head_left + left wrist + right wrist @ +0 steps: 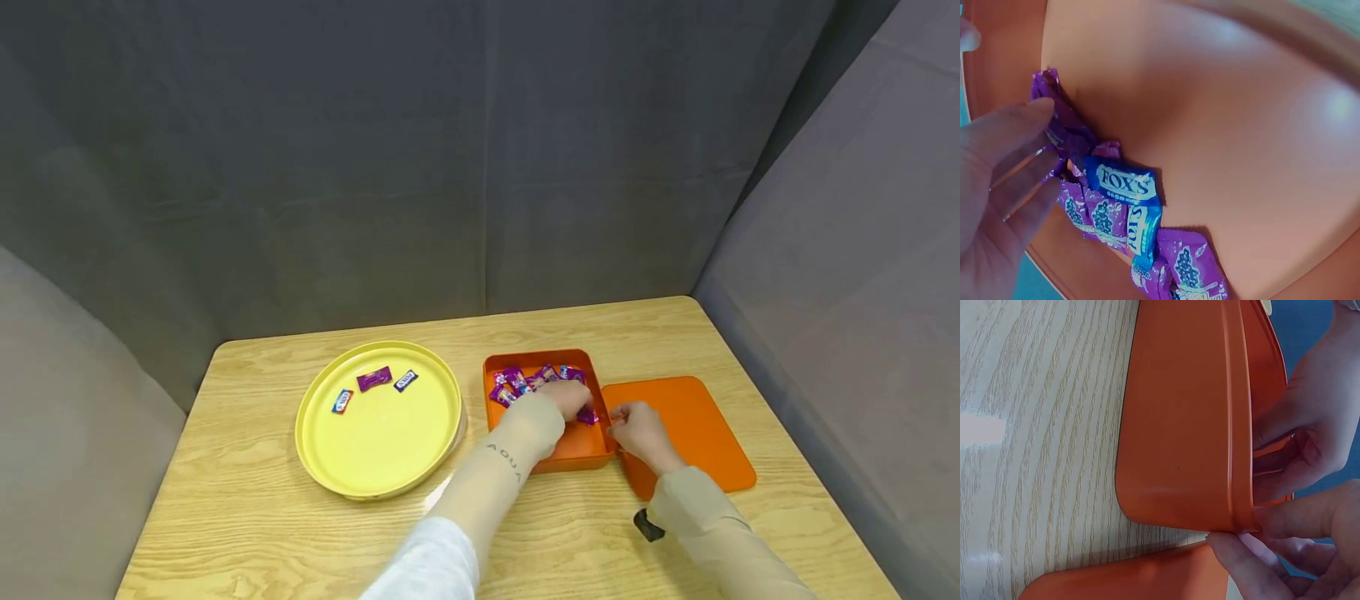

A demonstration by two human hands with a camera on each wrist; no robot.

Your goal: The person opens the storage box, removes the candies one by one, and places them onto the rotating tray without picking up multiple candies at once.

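My left hand [566,398] reaches down into an orange box [577,458] of wrapped candies. In the left wrist view its thumb lies against a dark purple candy [1066,128], with the fingers curled on the candy's other side, pinching it. Beside it lie blue-and-white FOX'S candies [1125,181] and more purple-wrapped candies [1190,262]. My right hand [641,433] pinches the box's rim at its near right corner, thumb and forefinger on either side, as the right wrist view shows.
A round yellow tray [367,458] stands on the left of the wooden table [247,533]. In it lie a purple candy [374,379] and two small FOX'S candies [406,381]. A flat orange lid [705,425] lies right of the box. Grey curtains border the table.
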